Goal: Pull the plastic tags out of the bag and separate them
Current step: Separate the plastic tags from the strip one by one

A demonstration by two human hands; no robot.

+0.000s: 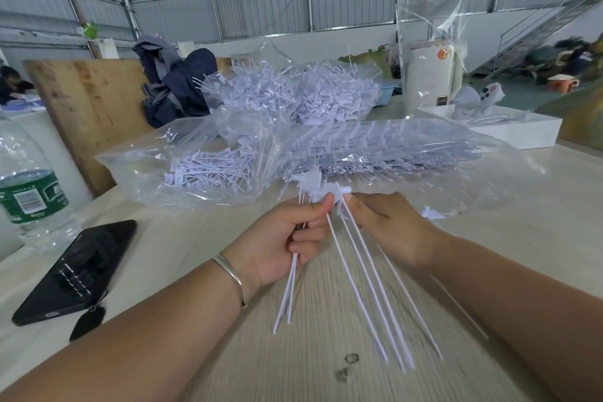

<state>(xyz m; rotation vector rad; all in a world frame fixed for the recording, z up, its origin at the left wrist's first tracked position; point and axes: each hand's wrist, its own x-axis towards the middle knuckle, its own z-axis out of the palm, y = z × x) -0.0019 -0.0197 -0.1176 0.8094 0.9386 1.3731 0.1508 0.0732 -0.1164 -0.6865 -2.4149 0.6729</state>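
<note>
Clear plastic bags full of white plastic tags lie on the wooden table in front of me. My left hand grips a few long white tags near their flat heads, their thin tails hanging down. My right hand pinches several more tags at their heads, just right of the left thumb, and their tails fan down toward me. Both hands hover above the table close to the mouth of the nearest bag. A loose tag head lies by the right hand.
A black phone with a dark tassel lies at the left, beside a water bottle. A white box stands at the back right. More bagged tags, dark clothing and a wooden board sit behind.
</note>
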